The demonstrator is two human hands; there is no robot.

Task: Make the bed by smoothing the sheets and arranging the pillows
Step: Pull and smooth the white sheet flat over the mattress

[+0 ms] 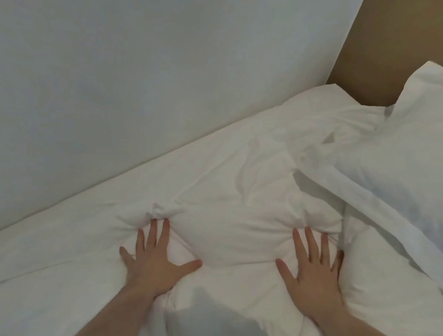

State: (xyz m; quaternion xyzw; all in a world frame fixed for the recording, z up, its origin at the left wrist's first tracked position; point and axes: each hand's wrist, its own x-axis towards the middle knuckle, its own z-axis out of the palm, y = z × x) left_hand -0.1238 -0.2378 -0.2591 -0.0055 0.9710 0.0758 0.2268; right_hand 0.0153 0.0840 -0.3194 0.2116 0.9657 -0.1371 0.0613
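A white sheet (215, 173) covers the bed, rumpled into folds in the middle. My left hand (156, 262) lies flat on it with fingers spread, and the cloth bunches into a small ridge at its fingertips. My right hand (314, 272) presses flat on the sheet too, fingers apart, right beside the edge of a white pillow (403, 178). That pillow lies at the right, its corner raised against the headboard. A second pillow (316, 106) sits crumpled behind it in the bed's far corner.
A pale wall (127, 82) runs along the far side of the bed. A brown headboard (404, 31) rises at the upper right. My shadow darkens the sheet between my forearms.
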